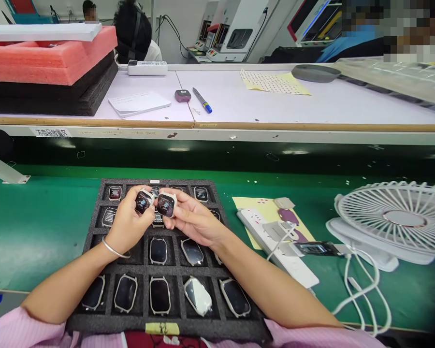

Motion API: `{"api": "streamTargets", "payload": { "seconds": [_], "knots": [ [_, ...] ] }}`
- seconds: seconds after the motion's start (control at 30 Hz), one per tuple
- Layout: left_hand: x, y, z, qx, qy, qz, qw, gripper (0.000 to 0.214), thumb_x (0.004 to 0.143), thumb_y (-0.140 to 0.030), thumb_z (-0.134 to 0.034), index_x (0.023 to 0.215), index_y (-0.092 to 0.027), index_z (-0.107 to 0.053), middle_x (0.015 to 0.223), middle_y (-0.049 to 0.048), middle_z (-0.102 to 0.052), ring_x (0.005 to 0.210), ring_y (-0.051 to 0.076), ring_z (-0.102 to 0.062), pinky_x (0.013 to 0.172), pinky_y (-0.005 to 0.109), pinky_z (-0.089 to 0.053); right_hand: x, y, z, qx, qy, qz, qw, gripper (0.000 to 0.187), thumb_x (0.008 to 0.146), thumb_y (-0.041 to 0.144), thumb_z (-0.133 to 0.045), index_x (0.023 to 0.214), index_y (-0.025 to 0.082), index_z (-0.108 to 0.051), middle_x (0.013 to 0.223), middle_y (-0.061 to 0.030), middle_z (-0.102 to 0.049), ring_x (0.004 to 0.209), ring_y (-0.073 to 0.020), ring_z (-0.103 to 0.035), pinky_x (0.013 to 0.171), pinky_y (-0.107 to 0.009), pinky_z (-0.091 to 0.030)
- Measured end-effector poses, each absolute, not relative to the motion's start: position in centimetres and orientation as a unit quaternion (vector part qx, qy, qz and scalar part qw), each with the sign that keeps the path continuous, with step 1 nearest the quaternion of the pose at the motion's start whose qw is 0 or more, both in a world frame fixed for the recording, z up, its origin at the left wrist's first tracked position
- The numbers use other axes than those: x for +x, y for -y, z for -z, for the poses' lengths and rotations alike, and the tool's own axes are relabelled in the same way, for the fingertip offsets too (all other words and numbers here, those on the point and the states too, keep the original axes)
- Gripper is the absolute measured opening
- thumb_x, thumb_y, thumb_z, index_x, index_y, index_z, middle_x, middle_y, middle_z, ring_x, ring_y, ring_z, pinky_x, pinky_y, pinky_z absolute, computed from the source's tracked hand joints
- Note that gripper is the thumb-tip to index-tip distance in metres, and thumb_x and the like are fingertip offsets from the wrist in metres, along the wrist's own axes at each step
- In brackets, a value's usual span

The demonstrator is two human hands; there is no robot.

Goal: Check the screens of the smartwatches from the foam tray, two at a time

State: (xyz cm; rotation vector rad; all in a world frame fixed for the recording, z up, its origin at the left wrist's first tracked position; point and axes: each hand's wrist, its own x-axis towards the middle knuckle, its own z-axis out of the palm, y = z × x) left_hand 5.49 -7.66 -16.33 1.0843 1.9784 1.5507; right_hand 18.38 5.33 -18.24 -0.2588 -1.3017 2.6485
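Observation:
My left hand (pixel 132 217) grips a smartwatch body (pixel 144 201) with a lit screen, thumb and fingers around its edge. Right beside it, my right hand (pixel 192 217) pinches a second smartwatch body (pixel 166 204), its screen also lit and facing me. Both are strapless with pale metal frames. They are held above a black foam tray (pixel 176 270) with rows of compartments. More watch bodies lie in it, such as a dark-screened one (pixel 160 295) in the front row and a white, back-up one (pixel 198 296). My hands and forearms hide parts of the tray's middle rows.
On the green bench at right are a power strip (pixel 300 270) with a plugged-in charger, white cables (pixel 369 290) and a white fan (pixel 406 220). The shelf ahead bears foam blocks (pixel 54 63), a notepad (pixel 139 104), and a pen (pixel 202 100). People sit beyond it.

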Motion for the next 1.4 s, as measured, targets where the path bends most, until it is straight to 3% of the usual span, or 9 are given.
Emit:
{"api": "streamTargets", "payload": {
  "seconds": [0.17,0.37,1.4],
  "knots": [
    [5.49,7.67,16.35,0.382,-0.705,-0.56,0.207,0.036,0.076,-0.023,-0.06,0.112,-0.019,-0.055,0.101,0.0053,-0.066,0.091,0.018,-0.064,0.077,0.03,-0.051,18.38,-5.28,18.18,-0.08,0.426,-0.896,0.096,0.048,0.076,0.034,-0.085,0.119,0.028,-0.065,0.106,-0.0014,-0.071,0.071,-0.0112,-0.067,0.069,-0.026,-0.054],
    [5.66,7.61,16.2,0.38,-0.691,-0.575,0.219,0.034,0.076,-0.022,-0.059,0.11,-0.018,-0.056,0.091,0.0031,-0.065,0.088,0.018,-0.064,0.074,0.029,-0.05,18.31,-5.3,18.28,-0.054,0.408,-0.907,0.09,0.047,0.077,0.031,-0.086,0.119,0.026,-0.066,0.107,-0.0022,-0.072,0.072,-0.0108,-0.069,0.07,-0.025,-0.054],
    [5.48,7.55,16.39,0.384,-0.686,-0.581,0.212,0.033,0.076,-0.021,-0.06,0.109,-0.018,-0.056,0.089,0.0021,-0.067,0.082,0.016,-0.066,0.07,0.027,-0.051,18.38,-5.18,18.37,-0.048,0.408,-0.907,0.088,0.045,0.079,0.031,-0.085,0.119,0.027,-0.066,0.095,0.0012,-0.069,0.075,-0.0112,-0.07,0.072,-0.024,-0.054]
  ]
}}
